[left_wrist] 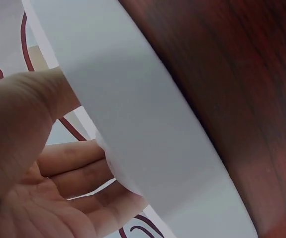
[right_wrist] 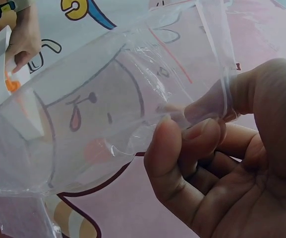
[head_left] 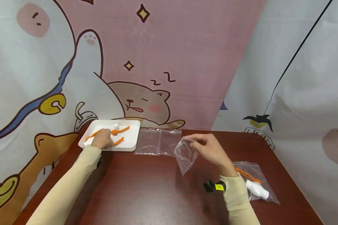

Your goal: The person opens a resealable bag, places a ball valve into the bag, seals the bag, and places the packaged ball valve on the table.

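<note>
A clear plastic bag point(head_left: 186, 155) hangs from my right hand point(head_left: 212, 150), whose thumb and fingers pinch its rim. In the right wrist view the bag point(right_wrist: 98, 119) spreads out to the left of the fingers. My left hand point(head_left: 102, 139) reaches into a white tray point(head_left: 132, 140) holding several slim orange pieces point(head_left: 121, 130) and white items point(head_left: 113, 126). The left wrist view shows the tray's side wall point(left_wrist: 143, 119) hiding the fingertips, with part of a white rounded item point(left_wrist: 118, 171) beside the fingers. Whether that hand grips anything is hidden.
Flat clear plastic bags point(head_left: 157, 142) lie between the tray and my right hand. Another clear bag point(head_left: 256, 170), holding an orange piece point(head_left: 248, 175) and a white roll point(head_left: 257, 189), lies on the brown table point(head_left: 157, 193) at right. A printed cloth backdrop point(head_left: 191, 62) hangs behind.
</note>
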Available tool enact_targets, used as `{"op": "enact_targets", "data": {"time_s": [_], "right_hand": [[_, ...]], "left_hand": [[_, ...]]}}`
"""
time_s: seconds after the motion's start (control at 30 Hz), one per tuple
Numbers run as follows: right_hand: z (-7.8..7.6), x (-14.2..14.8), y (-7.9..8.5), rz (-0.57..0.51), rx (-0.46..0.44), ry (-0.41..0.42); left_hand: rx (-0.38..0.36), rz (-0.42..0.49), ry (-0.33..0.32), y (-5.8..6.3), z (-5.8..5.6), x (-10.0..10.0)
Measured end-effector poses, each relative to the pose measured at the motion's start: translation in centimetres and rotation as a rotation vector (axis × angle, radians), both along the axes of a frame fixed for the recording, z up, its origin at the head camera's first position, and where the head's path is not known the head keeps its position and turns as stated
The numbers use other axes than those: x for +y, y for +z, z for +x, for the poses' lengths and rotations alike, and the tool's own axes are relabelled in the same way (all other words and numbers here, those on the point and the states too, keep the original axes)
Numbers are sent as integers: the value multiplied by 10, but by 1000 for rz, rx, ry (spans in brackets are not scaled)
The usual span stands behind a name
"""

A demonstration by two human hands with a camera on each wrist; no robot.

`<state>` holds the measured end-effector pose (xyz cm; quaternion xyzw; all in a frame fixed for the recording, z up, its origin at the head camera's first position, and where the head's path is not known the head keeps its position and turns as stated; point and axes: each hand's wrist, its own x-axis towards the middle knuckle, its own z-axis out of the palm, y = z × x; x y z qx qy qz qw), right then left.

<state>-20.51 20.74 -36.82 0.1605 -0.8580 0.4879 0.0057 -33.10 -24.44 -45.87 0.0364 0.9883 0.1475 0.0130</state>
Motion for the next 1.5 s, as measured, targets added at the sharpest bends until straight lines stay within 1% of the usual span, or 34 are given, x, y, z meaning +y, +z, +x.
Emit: {"op": "enact_targets", "data": {"time_s": [0.17, 0.23, 0.37, 0.5, 0.6, 0.7, 0.8, 0.93, 1.07, 1.17, 1.27, 1.5], "right_hand": [[-2, -1, -1, 10, -5, -5], [-2, -2, -2, 13, -10, -12], [-3, -2, -2, 13, -16, -18], [-3, -2, -3, 7, -10, -1], [-3, -3, -3, 5, -16, 3], [-4, -3, -3, 8, -22, 2], [-5, -2, -4, 13, -24, 2], [-4, -3, -4, 11, -24, 2], [-4, -4, -4, 12, -25, 1], [-4, -4, -4, 11, -30, 3], [-5, -4, -4, 13, -36, 1], [-5, -4, -5, 19, -48, 0]], "left_hand": [[-11, 46, -19, 0, 0, -2], [-2, 62, -27, 1, 0, -3], [58, 100, -53, 4, 1, -2], [109, 170, -74, 5, 5, 0], [168, 221, -67, 4, 9, 3], [234, 271, -39, 3, 11, 9], [283, 320, -8, 3, 13, 17], [314, 379, 15, 5, 19, 26], [335, 433, 28, 9, 27, 36], [365, 481, 26, 13, 33, 44], [389, 549, 16, 17, 39, 54], [374, 752, -37, 23, 53, 81]]}}
